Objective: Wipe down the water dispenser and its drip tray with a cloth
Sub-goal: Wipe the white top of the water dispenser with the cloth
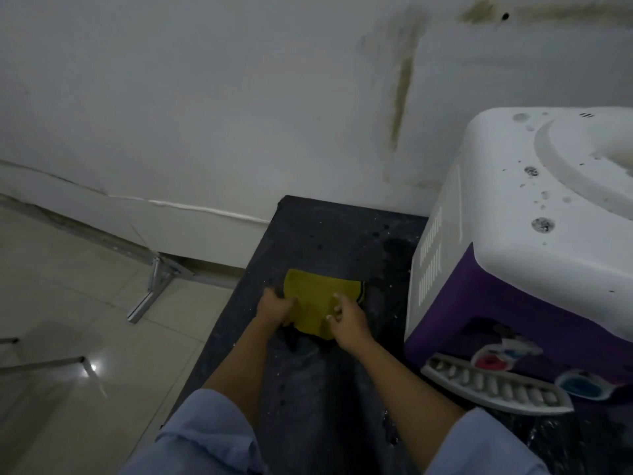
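Yellow cloth [317, 303] lies on the dark bench [325, 228] in the head view; the left hand [274, 308] curls its fingers [286, 303] round the cloth's left edge; the right hand [349, 320] pinches its near right edge; this looks like gathering the cloth before wiping; next it must travel right of the fingers to the water dispenser [513, 234], then to the drip tray [496, 385], right and nearer; count: one cloth, one dispenser, one tray, two taps [493, 363], two hands.
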